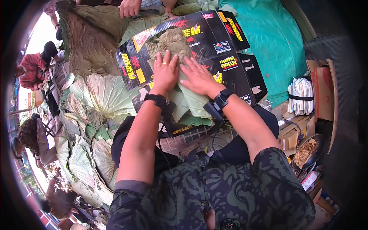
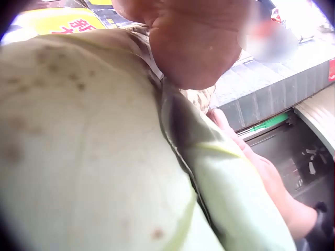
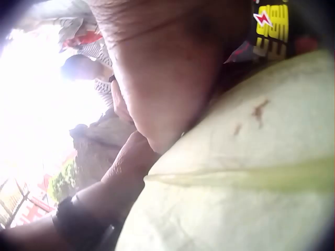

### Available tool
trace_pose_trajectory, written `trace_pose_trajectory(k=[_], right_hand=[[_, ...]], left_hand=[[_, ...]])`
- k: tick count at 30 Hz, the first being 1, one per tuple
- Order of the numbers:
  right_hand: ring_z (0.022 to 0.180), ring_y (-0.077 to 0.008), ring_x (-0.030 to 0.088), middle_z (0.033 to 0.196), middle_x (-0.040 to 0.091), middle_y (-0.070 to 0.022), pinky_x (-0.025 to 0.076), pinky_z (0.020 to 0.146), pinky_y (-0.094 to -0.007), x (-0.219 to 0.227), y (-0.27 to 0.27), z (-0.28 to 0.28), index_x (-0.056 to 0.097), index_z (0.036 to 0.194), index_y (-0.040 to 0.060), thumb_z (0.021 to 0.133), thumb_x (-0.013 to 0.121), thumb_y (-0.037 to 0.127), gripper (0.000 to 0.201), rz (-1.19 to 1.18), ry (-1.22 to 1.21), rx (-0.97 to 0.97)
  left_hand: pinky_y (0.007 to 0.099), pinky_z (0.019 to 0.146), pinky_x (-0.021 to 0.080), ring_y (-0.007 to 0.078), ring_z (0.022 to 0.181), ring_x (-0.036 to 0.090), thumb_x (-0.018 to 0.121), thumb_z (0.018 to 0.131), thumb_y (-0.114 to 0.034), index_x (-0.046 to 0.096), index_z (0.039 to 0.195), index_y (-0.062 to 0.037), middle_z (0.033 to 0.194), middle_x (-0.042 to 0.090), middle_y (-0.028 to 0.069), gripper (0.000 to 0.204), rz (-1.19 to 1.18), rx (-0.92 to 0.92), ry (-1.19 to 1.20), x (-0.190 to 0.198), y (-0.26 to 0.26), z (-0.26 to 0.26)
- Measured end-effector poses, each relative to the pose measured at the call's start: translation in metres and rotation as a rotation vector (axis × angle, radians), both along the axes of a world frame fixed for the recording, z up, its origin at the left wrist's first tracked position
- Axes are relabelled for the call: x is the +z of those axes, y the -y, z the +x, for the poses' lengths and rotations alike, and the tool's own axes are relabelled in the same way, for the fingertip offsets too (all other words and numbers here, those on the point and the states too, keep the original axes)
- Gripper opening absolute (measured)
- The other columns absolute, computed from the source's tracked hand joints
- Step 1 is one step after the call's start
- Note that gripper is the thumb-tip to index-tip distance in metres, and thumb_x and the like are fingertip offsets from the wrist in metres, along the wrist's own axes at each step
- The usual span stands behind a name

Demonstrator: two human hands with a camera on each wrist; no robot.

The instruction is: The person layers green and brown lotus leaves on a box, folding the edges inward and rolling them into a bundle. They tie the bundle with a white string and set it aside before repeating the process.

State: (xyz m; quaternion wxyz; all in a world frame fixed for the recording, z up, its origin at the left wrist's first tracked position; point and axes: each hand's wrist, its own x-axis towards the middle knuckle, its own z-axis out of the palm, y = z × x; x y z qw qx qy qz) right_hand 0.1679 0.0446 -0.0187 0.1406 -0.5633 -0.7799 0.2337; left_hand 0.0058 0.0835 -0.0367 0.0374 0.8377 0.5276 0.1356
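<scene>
My left hand (image 1: 165, 74), with a ring on one finger, lies with fingers extended on a dried lotus leaf. The right hand (image 1: 199, 78) rests beside it, fingers spread and pointing up and left. Past the fingertips the leaf (image 1: 174, 41) is brown and crumpled; nearer my body a pale green leaf part (image 1: 189, 102) hangs toward my lap. Flattened black printed cardboard (image 1: 205, 34) lies beneath. In the left wrist view the pale leaf (image 2: 84, 130) shows brown spots and a fold. The right wrist view shows the leaf's pale rib (image 3: 251, 178) below my palm.
Large lotus leaves (image 1: 101, 96) spread on the left, with a brown heap (image 1: 90, 42) behind. Teal sheeting (image 1: 272, 50) covers the right. Bundled papers (image 1: 301, 96), cardboard boxes (image 1: 324, 94) and a pan of dry shreds (image 1: 306, 153) stand at right. Another person's hand (image 1: 130, 7) is opposite; people sit at left.
</scene>
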Motion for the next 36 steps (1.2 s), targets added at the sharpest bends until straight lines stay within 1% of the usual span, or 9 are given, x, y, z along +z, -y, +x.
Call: trace_pose_trajectory(k=[2, 6, 8, 12, 16, 21, 24, 30, 36], right_hand=[[0.135, -0.0296, 0.012, 0.146, 0.016, -0.0137, 0.015, 0.108, -0.0441, -0.007, 0.01, 0.002, 0.027, 0.138, 0.0114, 0.082, 0.048, 0.046, 0.069, -0.04, 0.078, 0.041], [0.136, -0.0289, 0.009, 0.147, 0.011, -0.0127, 0.011, 0.109, -0.0407, -0.002, 0.011, 0.002, 0.021, 0.14, 0.0163, 0.082, 0.047, 0.051, 0.072, -0.051, 0.104, 0.045], [0.136, -0.0286, 0.009, 0.147, 0.012, -0.0122, 0.01, 0.109, -0.0403, -0.003, 0.012, 0.003, 0.021, 0.14, 0.018, 0.082, 0.047, 0.051, 0.072, -0.05, 0.101, 0.039], [0.135, -0.0272, 0.012, 0.146, 0.016, -0.0114, 0.011, 0.109, -0.0406, -0.005, 0.013, 0.005, 0.026, 0.138, 0.0186, 0.081, 0.05, 0.05, 0.07, -0.002, 0.052, 0.018], [0.135, -0.0269, 0.013, 0.146, 0.017, -0.0103, 0.013, 0.109, -0.0408, -0.01, 0.015, 0.006, 0.029, 0.137, 0.0183, 0.082, 0.05, 0.048, 0.067, 0.067, 0.041, 0.009], [0.134, -0.0288, 0.016, 0.145, 0.02, -0.0113, 0.015, 0.108, -0.0417, -0.015, 0.014, 0.004, 0.031, 0.136, 0.0191, 0.082, 0.049, 0.046, 0.063, 0.095, 0.048, -0.007], [0.132, -0.0327, 0.019, 0.143, 0.022, -0.0134, 0.018, 0.107, -0.0436, -0.012, 0.012, 0.0, 0.033, 0.135, 0.0193, 0.084, 0.046, 0.044, 0.059, 0.103, -0.005, -0.062], [0.126, -0.0417, 0.026, 0.139, 0.028, -0.0176, 0.025, 0.103, -0.0485, 0.011, 0.029, -0.012, 0.036, 0.133, 0.0199, 0.086, 0.042, 0.04, 0.052, 0.082, -0.299, -0.162], [0.125, -0.0449, 0.026, 0.138, 0.027, -0.0206, 0.026, 0.103, -0.0468, 0.039, 0.06, -0.02, 0.038, 0.13, 0.011, 0.081, 0.052, 0.029, 0.053, 0.154, -0.376, -0.097]], left_hand=[[0.0467, 0.101, 0.027, 0.0381, 0.125, 0.031, 0.054, 0.081, -0.022, 0.038, 0.13, -0.0109, 0.136, 0.033, 0.0186, 0.053, 0.092, 0.018, -0.017, 0.002, 0.014, -0.007], [0.0414, 0.093, 0.037, 0.0351, 0.11, 0.046, 0.05, 0.081, -0.01, 0.04, 0.123, 0.0062, 0.12, 0.044, 0.0289, 0.046, -0.164, 0.444, 0.558, 0.008, 0.046, -0.021], [0.0371, 0.083, 0.045, 0.028, 0.102, 0.054, 0.048, 0.085, -0.013, 0.04, 0.122, 0.0059, 0.114, 0.051, 0.0221, 0.043, -0.62, 0.746, 0.955, 0.02, 0.053, -0.026], [0.0265, 0.07, 0.05, 0.0154, 0.081, 0.06, 0.047, 0.09, -0.01, 0.047, 0.115, 0.001, 0.098, 0.06, 0.0097, 0.027, -1.119, 0.677, 1.611, 0.034, 0.057, -0.025], [0.0265, 0.072, 0.05, 0.0133, 0.083, 0.059, 0.05, 0.09, -0.012, 0.052, 0.111, -0.0024, 0.099, 0.06, 0.0056, 0.022, -1.023, 0.411, 1.466, 0.003, 0.055, -0.017], [0.0256, 0.08, 0.043, 0.0122, 0.091, 0.053, 0.04, 0.095, -0.025, 0.046, 0.118, 0.0031, 0.104, 0.057, 0.0082, 0.037, -0.656, 0.438, 1.067, 0.003, 0.064, 0.013], [0.0286, 0.084, 0.042, 0.0148, 0.099, 0.05, 0.045, 0.093, -0.033, 0.045, 0.12, 0.0024, 0.111, 0.054, 0.0098, 0.045, -1.004, 0.413, 1.335, 0.014, 0.06, 0.02], [0.0354, 0.096, 0.038, 0.0229, 0.111, 0.048, 0.055, 0.083, -0.048, 0.036, 0.129, -0.0014, 0.121, 0.049, 0.0125, 0.068, -1.11, 0.275, 1.807, 0.038, 0.077, 0.034], [0.0396, 0.097, 0.038, 0.0265, 0.111, 0.049, 0.06, 0.082, -0.042, 0.04, 0.125, -0.0032, 0.121, 0.05, 0.0155, 0.062, -1.263, 0.289, 1.765, 0.058, 0.097, 0.022]])
